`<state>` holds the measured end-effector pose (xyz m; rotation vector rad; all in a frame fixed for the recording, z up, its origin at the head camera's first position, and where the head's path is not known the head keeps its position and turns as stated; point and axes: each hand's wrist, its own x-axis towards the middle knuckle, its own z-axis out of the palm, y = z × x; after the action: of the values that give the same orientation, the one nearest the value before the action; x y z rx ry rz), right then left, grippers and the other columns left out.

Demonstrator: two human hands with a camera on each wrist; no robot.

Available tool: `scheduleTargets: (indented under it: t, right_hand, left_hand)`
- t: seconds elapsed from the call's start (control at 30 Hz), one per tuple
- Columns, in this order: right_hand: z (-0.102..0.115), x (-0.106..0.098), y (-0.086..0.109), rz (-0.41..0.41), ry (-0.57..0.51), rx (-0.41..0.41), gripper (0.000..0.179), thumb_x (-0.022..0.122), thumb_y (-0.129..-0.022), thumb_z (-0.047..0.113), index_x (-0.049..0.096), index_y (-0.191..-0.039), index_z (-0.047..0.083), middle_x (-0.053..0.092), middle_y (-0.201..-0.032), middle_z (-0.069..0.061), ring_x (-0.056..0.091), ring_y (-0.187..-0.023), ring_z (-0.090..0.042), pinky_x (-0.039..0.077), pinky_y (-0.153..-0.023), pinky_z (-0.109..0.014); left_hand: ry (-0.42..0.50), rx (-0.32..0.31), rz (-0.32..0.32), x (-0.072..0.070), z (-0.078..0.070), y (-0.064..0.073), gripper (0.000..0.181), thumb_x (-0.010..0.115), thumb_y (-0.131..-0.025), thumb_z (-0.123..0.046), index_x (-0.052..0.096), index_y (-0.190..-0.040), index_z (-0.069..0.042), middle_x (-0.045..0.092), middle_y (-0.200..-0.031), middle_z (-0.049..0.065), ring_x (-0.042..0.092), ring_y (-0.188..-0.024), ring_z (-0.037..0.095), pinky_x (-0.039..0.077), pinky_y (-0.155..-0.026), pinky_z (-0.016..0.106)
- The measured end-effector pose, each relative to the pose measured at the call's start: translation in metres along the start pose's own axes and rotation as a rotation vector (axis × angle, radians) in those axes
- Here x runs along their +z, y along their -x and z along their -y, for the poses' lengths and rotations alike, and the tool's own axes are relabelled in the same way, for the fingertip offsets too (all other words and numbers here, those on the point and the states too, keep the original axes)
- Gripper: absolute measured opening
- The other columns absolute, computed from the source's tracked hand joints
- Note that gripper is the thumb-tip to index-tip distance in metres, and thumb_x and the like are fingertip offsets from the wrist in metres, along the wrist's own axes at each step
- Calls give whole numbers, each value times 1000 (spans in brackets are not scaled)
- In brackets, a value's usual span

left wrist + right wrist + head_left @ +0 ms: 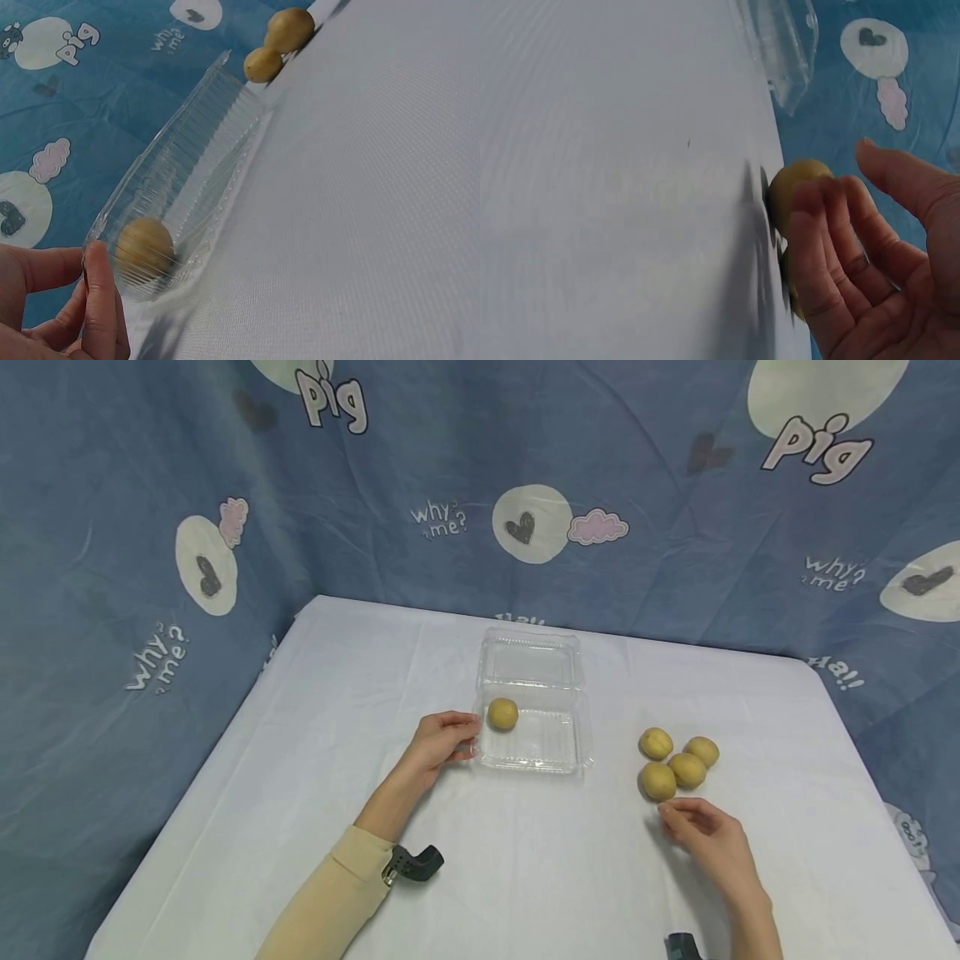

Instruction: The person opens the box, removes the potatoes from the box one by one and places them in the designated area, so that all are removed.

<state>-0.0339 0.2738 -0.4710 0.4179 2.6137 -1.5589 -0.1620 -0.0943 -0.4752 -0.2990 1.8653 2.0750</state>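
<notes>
A clear plastic clamshell container (528, 752) stands on the table with its lid (531, 658) folded back. My left hand (444, 739) pinches the container's left rim between thumb and fingers, as the left wrist view shows. Inside, by the left wall, sits one small yellow potato (502, 714). Several more yellow potatoes (687, 770) lie in a cluster to the right of the container. Just in front of the nearest potato (657, 782) is my right hand (708, 839), fingers loosely bent and thumb apart from them, holding nothing. In the right wrist view its fingers partly cover a potato (789, 191).
A white cloth (480, 877) covers the table. Blue printed fabric (420, 468) hangs behind it and at the sides. A dark wrist strap piece (418, 863) sticks out from the left sleeve (333, 889); another dark device (682, 946) shows by the right wrist.
</notes>
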Motion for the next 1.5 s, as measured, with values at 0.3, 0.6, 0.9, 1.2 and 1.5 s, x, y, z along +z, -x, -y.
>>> scheduleTargets:
  t: [0.3,0.6,0.9,1.2,1.5]
  right_hand:
    - [8,11,-1,78,-119,-83,39,68,-94,17,60,-121,-9,70,-101,-18,68,-84,-10,57,-72,-25]
    - [13,23,-3,152,-172,-152,41,70,-93,17,59,-125,-7,68,-109,-22,68,-92,-12,56,-79,-27]
    - [21,31,-6,156,-166,-195,41,70,-93,21,62,-124,-5,68,-112,-19,68,-96,-11,54,-83,-22]
    - [35,35,-14,124,-219,-274,36,68,-94,13,61,-122,-9,67,-110,-22,68,-92,-12,56,-81,-28]
    - [42,39,-17,146,-225,-300,36,68,-93,11,60,-121,-11,67,-109,-23,68,-92,-13,56,-81,-32]
  left_hand:
    - [-6,-4,5,-1,-2,1,29,67,-93,-9,62,-119,5,63,-106,15,60,-80,13,58,-70,25]
    - [-8,-11,21,-2,-1,-1,34,66,-94,-10,59,-123,7,63,-101,9,59,-81,13,58,-72,27]
    - [-4,-6,-4,1,-3,1,27,68,-92,-8,64,-115,5,63,-96,9,59,-80,13,58,-69,25]
    - [-8,-3,-3,0,-3,1,27,68,-93,-9,64,-116,4,63,-97,9,60,-81,14,58,-70,26]
    - [-2,-6,-10,0,1,-2,26,68,-92,-10,64,-115,4,64,-100,11,60,-81,15,57,-69,25]
